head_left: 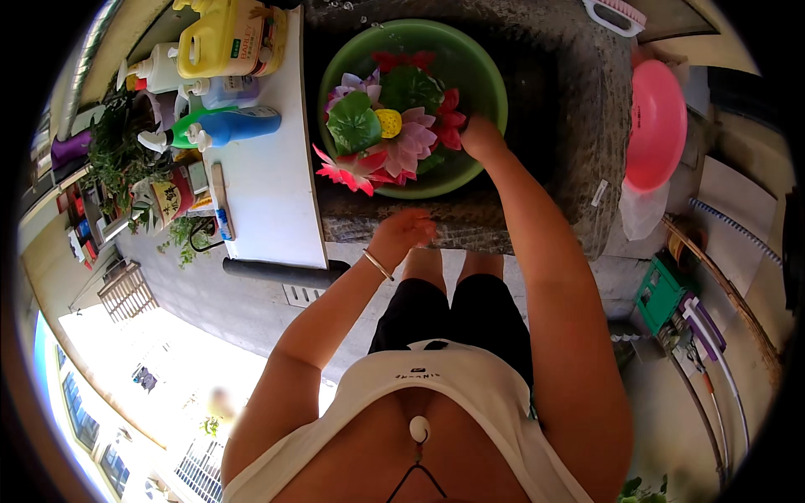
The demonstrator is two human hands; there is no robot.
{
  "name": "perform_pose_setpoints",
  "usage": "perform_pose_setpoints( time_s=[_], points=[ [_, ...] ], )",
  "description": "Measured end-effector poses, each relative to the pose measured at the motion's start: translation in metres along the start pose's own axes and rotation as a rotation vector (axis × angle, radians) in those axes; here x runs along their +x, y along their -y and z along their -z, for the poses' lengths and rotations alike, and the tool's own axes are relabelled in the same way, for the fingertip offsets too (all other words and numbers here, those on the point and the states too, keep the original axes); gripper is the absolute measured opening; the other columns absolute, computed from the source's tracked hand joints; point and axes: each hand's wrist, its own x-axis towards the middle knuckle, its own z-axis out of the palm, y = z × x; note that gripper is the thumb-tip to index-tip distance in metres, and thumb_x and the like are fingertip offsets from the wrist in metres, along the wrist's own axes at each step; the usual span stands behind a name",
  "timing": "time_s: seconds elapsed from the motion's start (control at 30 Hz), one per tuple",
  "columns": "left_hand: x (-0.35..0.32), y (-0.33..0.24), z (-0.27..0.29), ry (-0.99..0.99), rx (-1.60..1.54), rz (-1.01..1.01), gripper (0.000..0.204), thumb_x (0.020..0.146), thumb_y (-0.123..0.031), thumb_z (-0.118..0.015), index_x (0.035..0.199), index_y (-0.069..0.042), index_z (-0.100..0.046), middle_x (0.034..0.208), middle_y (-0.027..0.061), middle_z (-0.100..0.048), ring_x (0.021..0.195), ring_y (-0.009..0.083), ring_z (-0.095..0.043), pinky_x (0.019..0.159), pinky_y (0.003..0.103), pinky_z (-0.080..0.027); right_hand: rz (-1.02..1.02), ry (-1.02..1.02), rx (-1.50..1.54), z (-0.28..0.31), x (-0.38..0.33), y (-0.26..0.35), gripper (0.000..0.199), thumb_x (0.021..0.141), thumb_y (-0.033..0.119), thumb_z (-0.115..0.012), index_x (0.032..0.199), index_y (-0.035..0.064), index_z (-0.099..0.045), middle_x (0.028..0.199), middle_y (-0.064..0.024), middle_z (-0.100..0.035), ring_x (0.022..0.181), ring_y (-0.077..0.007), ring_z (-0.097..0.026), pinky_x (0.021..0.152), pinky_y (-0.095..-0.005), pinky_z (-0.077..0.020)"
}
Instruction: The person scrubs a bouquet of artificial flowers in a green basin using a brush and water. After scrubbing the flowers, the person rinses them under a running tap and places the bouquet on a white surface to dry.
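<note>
A green plastic basin (496, 88) sits in the dark stone sink, filled with artificial lotus flowers and leaves. Among them are a pink lotus flower (408, 141), a red-and-white one (350, 170) leaning over the basin's lower left rim, green leaves (353, 122) and a yellow seed pod (389, 123). My right hand (481, 139) reaches over the right rim into the basin, beside a red flower (449, 119). Its fingers are hidden, so any hold is out of sight. My left hand (406, 235) hangs at the sink's front edge, fingers loosely bent and apart, holding nothing visible.
Left of the sink, a white counter (272, 189) bears a yellow jug (220, 42), a blue spray bottle (239, 127) and a brush (221, 205). A pink basin (656, 126) stands against the sink's right side. A white-and-pink scrub brush (616, 15) lies at the far right.
</note>
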Motion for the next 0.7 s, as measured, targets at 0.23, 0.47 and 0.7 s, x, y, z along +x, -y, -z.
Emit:
perform_pose_setpoints(
  time_s=[0.23, 0.47, 0.7],
  points=[
    [0.048, 0.000, 0.016, -0.181, -0.626, 0.063, 0.035, 0.092, -0.016, -0.055, 0.123, 0.002, -0.052, 0.116, 0.0191, -0.062, 0.107, 0.0311, -0.062, 0.090, 0.040, -0.050, -0.114, -0.116, 0.513, -0.012, -0.030, -0.018, 0.036, 0.085, 0.015, -0.056, 0.116, -0.0023, -0.058, 0.093, -0.0226, -0.065, 0.077, -0.0370, -0.064, 0.066, -0.0436, -0.0502],
    [0.078, 0.006, 0.014, -0.151, -0.424, -0.010, 0.037, 0.089, -0.006, -0.055, 0.125, 0.001, -0.052, 0.106, 0.0155, -0.066, 0.096, 0.0244, -0.064, 0.078, 0.033, -0.053, -0.257, -0.126, 1.255, 0.011, -0.123, 0.002, 0.060, 0.090, 0.007, -0.054, 0.146, 0.0056, -0.031, 0.075, -0.0039, -0.052, 0.050, -0.0069, -0.041, 0.041, -0.0248, -0.0326],
    [0.094, -0.037, -0.006, -0.295, -0.206, -0.445, 0.041, 0.089, 0.005, -0.046, 0.129, -0.002, -0.052, 0.105, 0.0120, -0.065, 0.089, 0.0195, -0.065, 0.073, 0.028, -0.053, -0.198, -0.231, 1.362, -0.005, -0.142, 0.005, 0.059, 0.090, 0.006, -0.056, 0.144, 0.0057, -0.034, 0.077, -0.0042, -0.054, 0.051, -0.0073, -0.044, 0.041, -0.0240, -0.0327]
  ],
)
